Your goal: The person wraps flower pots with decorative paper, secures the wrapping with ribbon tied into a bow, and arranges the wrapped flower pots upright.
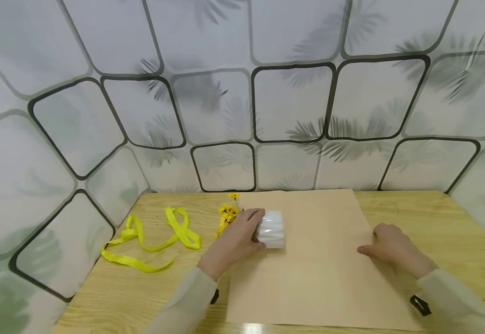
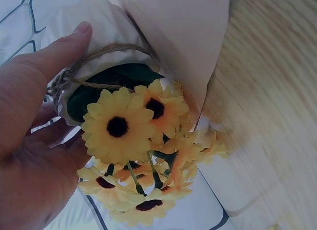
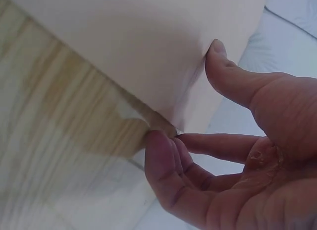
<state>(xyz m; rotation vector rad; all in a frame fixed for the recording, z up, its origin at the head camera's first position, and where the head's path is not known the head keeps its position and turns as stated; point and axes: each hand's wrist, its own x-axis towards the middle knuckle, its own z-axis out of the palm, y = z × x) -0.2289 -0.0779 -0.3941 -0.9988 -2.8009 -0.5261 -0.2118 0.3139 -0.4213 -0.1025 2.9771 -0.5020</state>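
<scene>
My left hand (image 1: 238,234) grips a white pot (image 1: 271,229) that lies on its side over the left part of a large tan paper sheet (image 1: 317,278). In the left wrist view, twine (image 2: 111,49) is tied round the pot and dark-eyed yellow flowers (image 2: 117,126) spill from its mouth beside a dark green leaf. The thumb lies along the pot's white side. My right hand (image 1: 397,250) holds the sheet's right edge. In the right wrist view, the thumb (image 3: 225,71) presses on the paper's upper face while the fingers sit at and under its edge.
A yellow ribbon (image 1: 181,232) lies in loose loops at the left of the wooden table (image 1: 92,297). Patterned cloth (image 1: 292,102) hangs behind the table and along its sides, close to the far edge.
</scene>
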